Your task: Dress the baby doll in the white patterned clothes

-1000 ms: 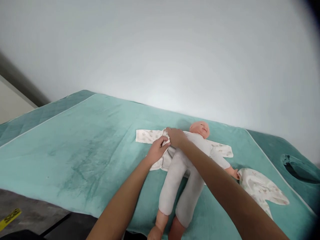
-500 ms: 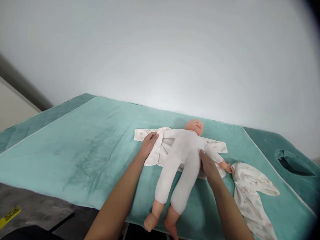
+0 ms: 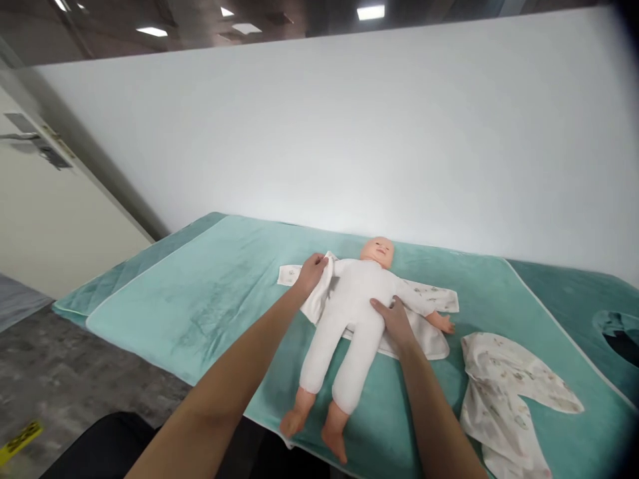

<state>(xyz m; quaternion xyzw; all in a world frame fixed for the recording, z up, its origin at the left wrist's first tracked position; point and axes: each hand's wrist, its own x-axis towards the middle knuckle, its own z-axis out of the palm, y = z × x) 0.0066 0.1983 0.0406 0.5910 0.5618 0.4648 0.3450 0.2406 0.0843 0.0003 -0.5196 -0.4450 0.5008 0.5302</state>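
A baby doll [image 3: 349, 319] with a white cloth body lies on its back on a teal towel [image 3: 210, 293], over an open white printed baby garment [image 3: 424, 332]. My left hand [image 3: 310, 271] grips the garment's left flap beside the doll's arm, fingers closed on the cloth. My right hand [image 3: 394, 320] rests on the doll's right hip, fingers pressed on the garment's other flap there.
A second printed baby garment [image 3: 504, 386] lies crumpled on the towel to the right. The padded table has a face hole [image 3: 619, 332] at far right. A white wall stands behind; a door is at left, grey floor below.
My right hand left the doll's left arm, crossed to its right side and now rests at its hip. My left hand stays on the left flap. My head has lifted.
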